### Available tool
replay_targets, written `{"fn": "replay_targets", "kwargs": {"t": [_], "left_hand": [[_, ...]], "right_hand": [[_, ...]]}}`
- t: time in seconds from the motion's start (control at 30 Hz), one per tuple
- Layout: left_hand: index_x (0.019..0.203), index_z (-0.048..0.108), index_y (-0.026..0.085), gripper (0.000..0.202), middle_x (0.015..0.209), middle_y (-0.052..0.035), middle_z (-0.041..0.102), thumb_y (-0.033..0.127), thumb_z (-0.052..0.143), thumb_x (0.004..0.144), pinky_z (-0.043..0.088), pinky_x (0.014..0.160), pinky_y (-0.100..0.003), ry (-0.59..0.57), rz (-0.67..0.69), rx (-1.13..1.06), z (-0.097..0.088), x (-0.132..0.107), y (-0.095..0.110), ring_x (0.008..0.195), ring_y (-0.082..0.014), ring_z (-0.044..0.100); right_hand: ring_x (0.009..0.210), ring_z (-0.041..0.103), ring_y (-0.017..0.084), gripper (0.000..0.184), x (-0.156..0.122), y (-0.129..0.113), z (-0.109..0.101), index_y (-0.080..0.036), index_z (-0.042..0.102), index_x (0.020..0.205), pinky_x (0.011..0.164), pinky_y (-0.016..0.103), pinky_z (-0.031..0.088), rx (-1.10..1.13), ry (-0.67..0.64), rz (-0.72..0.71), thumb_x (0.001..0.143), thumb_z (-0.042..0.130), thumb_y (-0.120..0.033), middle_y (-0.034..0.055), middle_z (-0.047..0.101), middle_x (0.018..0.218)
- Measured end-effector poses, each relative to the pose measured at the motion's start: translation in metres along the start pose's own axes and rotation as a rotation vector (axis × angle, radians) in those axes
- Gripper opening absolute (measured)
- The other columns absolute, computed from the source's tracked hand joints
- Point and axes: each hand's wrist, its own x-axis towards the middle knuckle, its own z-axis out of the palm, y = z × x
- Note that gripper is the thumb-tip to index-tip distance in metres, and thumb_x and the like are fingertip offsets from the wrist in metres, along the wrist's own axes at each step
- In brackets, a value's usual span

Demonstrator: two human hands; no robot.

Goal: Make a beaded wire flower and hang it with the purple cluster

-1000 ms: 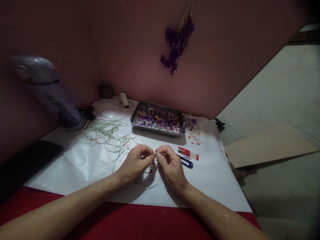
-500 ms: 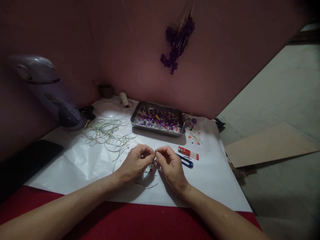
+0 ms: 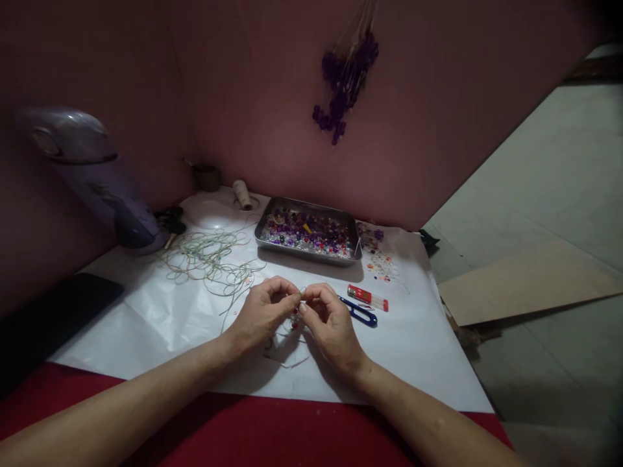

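Note:
My left hand (image 3: 263, 314) and my right hand (image 3: 335, 329) meet above the white sheet (image 3: 185, 337), thumbs and forefingers pinched close together. Between the fingertips runs a thin cord (image 3: 304, 290), a small bend of it showing above them. A little cluster of red and clear beads (image 3: 294, 320) hangs just below, partly hidden by the fingers. Loose cord ends (image 3: 292, 364) trail under the hands. Just beyond my right hand lie a blue-handled cutting tool (image 3: 363, 314), partly covered, and a red lighter (image 3: 367, 298).
A metal tray (image 3: 311, 258) of mixed beads stands behind the hands. Tangled green cord (image 3: 209, 259) lies to the left, loose beads (image 3: 382, 266) to the right. A thread spool (image 3: 241, 194), a lilac flask (image 3: 107, 188) and a dark flat object (image 3: 63, 318) line the back and left.
My right thumb has dropped slightly and the fingertips have shifted. A small bend of cord now shows above them, and the bead cluster sits a little higher.

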Motion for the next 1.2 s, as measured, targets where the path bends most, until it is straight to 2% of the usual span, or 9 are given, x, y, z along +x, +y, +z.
{"fn": "replay_targets", "kwargs": {"t": [0.27, 0.7, 0.9, 1.0, 1.1, 1.2], "left_hand": [[0.074, 0.059, 0.015, 0.016, 0.068, 0.0005, 0.054, 0.03, 0.066, 0.076, 0.039, 0.06, -0.025, -0.006, 0.012, -0.004, 0.0016, -0.001, -0.0031, 0.064, -0.0114, 0.049], [0.073, 0.06, 0.015, 0.015, 0.067, 0.0004, 0.056, 0.028, 0.066, 0.075, 0.04, 0.061, -0.025, 0.0, -0.005, -0.043, 0.001, -0.0012, -0.0044, 0.064, -0.0117, 0.051], [0.075, 0.06, 0.015, 0.018, 0.066, 0.0003, 0.057, 0.032, 0.067, 0.076, 0.041, 0.06, -0.025, -0.007, -0.047, -0.084, 0.0003, -0.0018, -0.0038, 0.062, -0.012, 0.052], [0.075, 0.06, 0.015, 0.019, 0.066, -0.0003, 0.057, 0.033, 0.067, 0.076, 0.041, 0.06, -0.026, -0.003, -0.048, -0.067, 0.0001, -0.0016, -0.004, 0.063, -0.0126, 0.052], [0.072, 0.06, 0.016, 0.019, 0.064, 0.0001, 0.056, 0.033, 0.065, 0.076, 0.04, 0.059, -0.026, -0.013, -0.029, -0.012, 0.0008, -0.0016, -0.0024, 0.061, -0.0124, 0.05], [0.069, 0.06, 0.017, 0.018, 0.065, -0.0005, 0.056, 0.032, 0.063, 0.077, 0.04, 0.06, -0.027, -0.011, 0.011, 0.106, 0.0019, -0.0026, 0.0011, 0.063, -0.0137, 0.05]], "right_hand": [[0.075, 0.053, 0.017, 0.007, 0.0028, 0.0043, 0.0015, -0.019, 0.057, 0.074, 0.07, 0.03, 0.045, 0.016, -0.014, -0.017, 0.078, 0.055, -0.015, 0.0018, 0.055, 0.079], [0.074, 0.053, 0.017, 0.011, 0.0026, -0.0002, -0.0009, -0.019, 0.055, 0.069, 0.069, 0.029, 0.043, -0.015, -0.04, -0.022, 0.079, 0.056, -0.015, 0.0014, 0.055, 0.078], [0.075, 0.054, 0.016, 0.003, -0.0008, -0.0011, -0.0018, -0.019, 0.059, 0.08, 0.068, 0.028, 0.044, 0.01, -0.026, -0.007, 0.082, 0.057, -0.019, 0.0021, 0.055, 0.083], [0.07, 0.052, 0.015, 0.005, -0.0016, -0.0014, -0.0013, -0.019, 0.058, 0.085, 0.063, 0.028, 0.044, 0.029, -0.022, 0.023, 0.085, 0.056, -0.024, 0.0013, 0.055, 0.08], [0.066, 0.051, 0.014, 0.009, -0.0012, -0.0007, -0.0008, -0.02, 0.056, 0.089, 0.06, 0.027, 0.043, 0.066, 0.0, 0.062, 0.087, 0.055, -0.028, 0.0003, 0.055, 0.077], [0.072, 0.052, 0.015, 0.009, 0.0, 0.0007, -0.0012, -0.02, 0.056, 0.086, 0.06, 0.026, 0.042, 0.08, 0.024, 0.037, 0.088, 0.054, -0.029, 0.0009, 0.055, 0.08]]}}
